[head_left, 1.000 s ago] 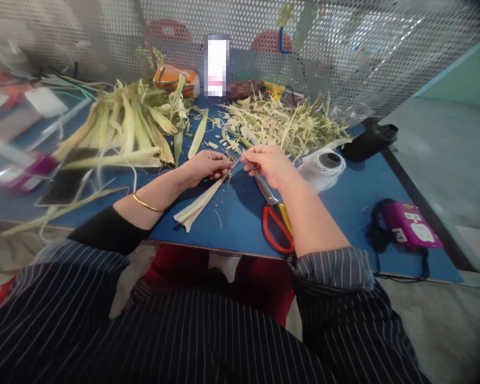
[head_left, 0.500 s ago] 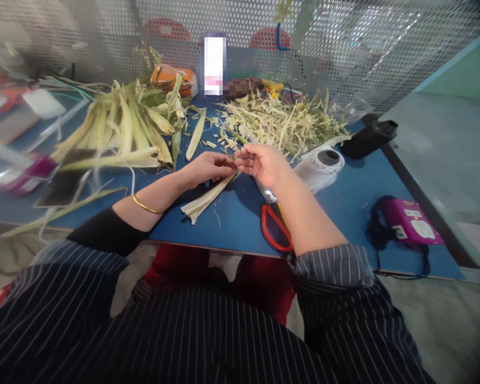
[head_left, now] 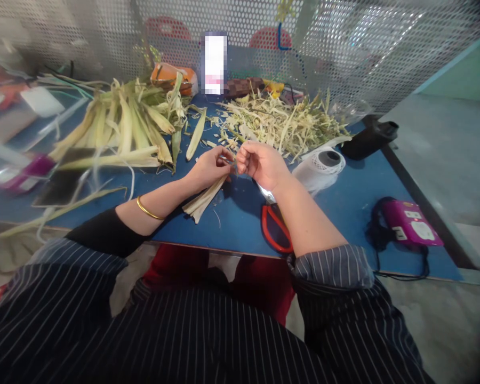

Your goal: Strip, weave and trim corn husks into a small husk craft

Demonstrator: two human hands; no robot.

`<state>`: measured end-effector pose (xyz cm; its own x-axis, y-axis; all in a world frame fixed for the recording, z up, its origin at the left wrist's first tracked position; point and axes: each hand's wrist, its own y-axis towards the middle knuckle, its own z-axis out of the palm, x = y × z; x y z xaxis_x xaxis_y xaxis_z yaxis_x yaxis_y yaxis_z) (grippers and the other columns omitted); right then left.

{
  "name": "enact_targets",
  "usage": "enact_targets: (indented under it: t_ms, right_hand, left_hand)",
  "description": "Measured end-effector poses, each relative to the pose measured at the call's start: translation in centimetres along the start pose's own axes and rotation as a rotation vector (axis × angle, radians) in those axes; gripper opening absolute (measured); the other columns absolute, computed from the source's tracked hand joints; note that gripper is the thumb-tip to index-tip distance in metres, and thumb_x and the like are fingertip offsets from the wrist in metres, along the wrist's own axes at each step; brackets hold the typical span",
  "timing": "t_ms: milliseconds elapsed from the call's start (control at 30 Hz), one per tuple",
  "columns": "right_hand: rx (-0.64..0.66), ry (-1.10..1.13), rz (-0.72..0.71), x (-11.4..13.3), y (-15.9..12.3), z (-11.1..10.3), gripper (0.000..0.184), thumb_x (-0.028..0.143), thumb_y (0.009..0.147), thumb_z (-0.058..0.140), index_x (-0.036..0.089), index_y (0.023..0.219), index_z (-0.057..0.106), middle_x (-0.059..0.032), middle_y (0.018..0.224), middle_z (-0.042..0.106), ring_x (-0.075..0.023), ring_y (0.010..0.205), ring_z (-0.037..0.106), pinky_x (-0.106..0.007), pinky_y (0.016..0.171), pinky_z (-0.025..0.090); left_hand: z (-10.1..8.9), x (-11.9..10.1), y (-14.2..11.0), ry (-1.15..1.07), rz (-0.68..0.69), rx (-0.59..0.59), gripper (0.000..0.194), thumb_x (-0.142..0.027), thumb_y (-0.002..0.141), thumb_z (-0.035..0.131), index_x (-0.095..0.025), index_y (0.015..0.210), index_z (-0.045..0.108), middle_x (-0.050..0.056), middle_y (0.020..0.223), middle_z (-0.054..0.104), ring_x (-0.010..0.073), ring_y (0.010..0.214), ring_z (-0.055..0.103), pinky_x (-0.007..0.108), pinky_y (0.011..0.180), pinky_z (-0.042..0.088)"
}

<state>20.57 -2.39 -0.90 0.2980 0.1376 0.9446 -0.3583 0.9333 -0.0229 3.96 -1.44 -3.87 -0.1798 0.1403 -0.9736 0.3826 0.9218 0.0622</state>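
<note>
My left hand [head_left: 208, 169] is closed around the upper end of a folded pale corn husk [head_left: 202, 204], whose wider end fans out toward the table's front edge. Close beside it, my right hand [head_left: 262, 164] has its fingers curled together near the husk's tip. Whatever those fingers pinch is too small to make out. Under my right forearm lies a pair of scissors with red handles [head_left: 267, 230], partly hidden by the arm. A cone of white thread in netting [head_left: 319, 169] rests just right of my right wrist.
A heap of long husks [head_left: 124, 122] lies at left, shredded husk scraps [head_left: 282, 125] at the back. A phone [head_left: 215, 64] stands against the mesh panel [head_left: 240, 21]. On the right are a black cone [head_left: 368, 141] and a purple power box with a cord [head_left: 412, 221].
My right hand's fingers have curled in more tightly, and it has shifted slightly left and up. My left hand has rolled a little, still holding the husk.
</note>
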Motion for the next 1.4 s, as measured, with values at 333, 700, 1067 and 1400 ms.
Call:
enact_targets:
  t_ms: [333, 700, 1067, 1400]
  right_hand:
    - [0.021, -0.064, -0.07, 0.03, -0.18, 0.04, 0.019, 0.025, 0.078, 0.055, 0.02, 0.061, 0.046, 0.004, 0.058, 0.045, -0.0081, 0.05, 0.047, -0.023, 0.051, 0.043]
    - [-0.093, -0.131, -0.136, 0.17, -0.06, -0.21, 0.018, 0.029, 0.081, 0.058, 0.02, 0.067, 0.05, 0.0029, 0.063, 0.056, -0.0078, 0.054, 0.053, -0.021, 0.054, 0.046]
    - [-0.207, -0.082, -0.104, 0.05, 0.12, -0.55, 0.023, 0.038, 0.081, 0.066, 0.019, 0.072, 0.056, 0.0024, 0.071, 0.064, -0.0066, 0.056, 0.058, -0.02, 0.054, 0.049]
    - [-0.241, -0.134, -0.076, -0.34, 0.33, -0.18, 0.02, 0.026, 0.083, 0.06, 0.018, 0.065, 0.054, 0.0037, 0.057, 0.057, -0.0071, 0.048, 0.054, -0.02, 0.049, 0.045]
  left_hand:
    - [-0.1, -0.81, -0.38, -0.076, 0.025, -0.014, 0.018, -0.012, 0.076, 0.061, -0.016, 0.094, 0.062, -0.001, 0.068, 0.065, 0.0094, 0.045, 0.058, 0.022, 0.046, 0.046]
    - [-0.35, -0.19, -0.07, 0.128, 0.064, -0.032, 0.011, -0.022, 0.077, 0.062, -0.014, 0.075, 0.069, 0.003, 0.066, 0.065, 0.0101, 0.051, 0.058, 0.023, 0.051, 0.045]
    - [-0.44, -0.12, -0.1, 0.133, 0.069, -0.164, 0.021, -0.034, 0.074, 0.071, -0.014, 0.078, 0.077, 0.005, 0.076, 0.073, 0.0126, 0.066, 0.06, 0.025, 0.062, 0.045]
    - [-0.62, -0.21, 0.24, 0.074, 0.111, -0.206, 0.019, -0.032, 0.074, 0.072, -0.014, 0.078, 0.073, 0.003, 0.071, 0.069, 0.0107, 0.063, 0.055, 0.025, 0.062, 0.043]
